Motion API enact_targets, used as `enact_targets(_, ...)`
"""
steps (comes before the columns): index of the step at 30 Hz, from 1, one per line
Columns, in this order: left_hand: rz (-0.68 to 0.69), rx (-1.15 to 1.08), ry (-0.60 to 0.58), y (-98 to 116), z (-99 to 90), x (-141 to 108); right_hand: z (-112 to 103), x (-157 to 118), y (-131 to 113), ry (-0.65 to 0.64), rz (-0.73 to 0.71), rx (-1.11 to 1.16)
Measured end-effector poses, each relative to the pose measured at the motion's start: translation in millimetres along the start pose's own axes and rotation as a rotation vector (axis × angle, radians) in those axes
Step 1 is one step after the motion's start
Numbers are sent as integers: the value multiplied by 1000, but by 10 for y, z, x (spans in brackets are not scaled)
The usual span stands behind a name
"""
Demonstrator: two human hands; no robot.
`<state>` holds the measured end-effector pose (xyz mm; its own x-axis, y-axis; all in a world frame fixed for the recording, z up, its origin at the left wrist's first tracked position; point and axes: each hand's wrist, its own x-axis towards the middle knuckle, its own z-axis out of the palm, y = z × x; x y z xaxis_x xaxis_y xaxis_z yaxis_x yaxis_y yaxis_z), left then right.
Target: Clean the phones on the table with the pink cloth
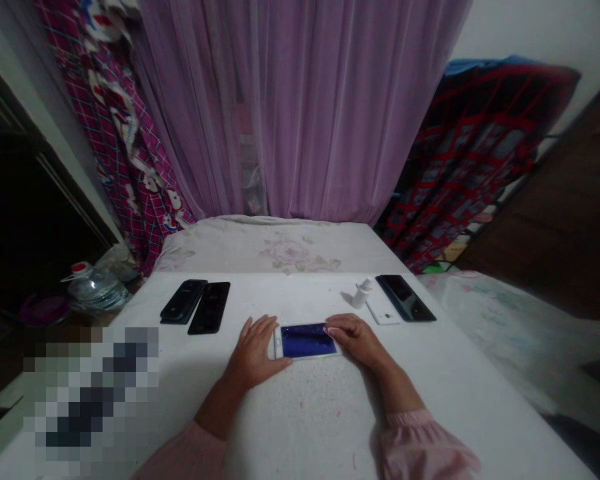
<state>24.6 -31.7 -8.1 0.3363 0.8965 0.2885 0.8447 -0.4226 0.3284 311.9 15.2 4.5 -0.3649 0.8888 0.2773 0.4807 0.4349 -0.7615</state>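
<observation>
A white phone (307, 341) with a lit blue screen lies sideways on the white table. Around its left end is my left hand (257, 351), thumb at the lower edge and the other fingers spread beyond the end. Over the right end of the screen, my right hand (353, 339) has its fingers pinched together on something small and pale, too small to name. A small white spray bottle (362, 295) stands behind my right hand.
Dark phones (209, 308) lie at the back left of the table (280, 293). At the back right are a white phone (383, 308) and dark phones (407, 298). A water jug (97, 290) is beyond the left edge; purple curtains (320, 107) hang behind.
</observation>
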Motion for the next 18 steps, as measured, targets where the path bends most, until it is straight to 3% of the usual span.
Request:
enact_targets(7,10,1,3,-8,-2,4,59,41,-29,72,40,-138)
enact_targets(13,11,-4,1,-22,4,6,-133,-23,10,-106,40,76)
enact_targets(18,6,-6,-2,-19,13,2,-232,-63,32,-263,46,109)
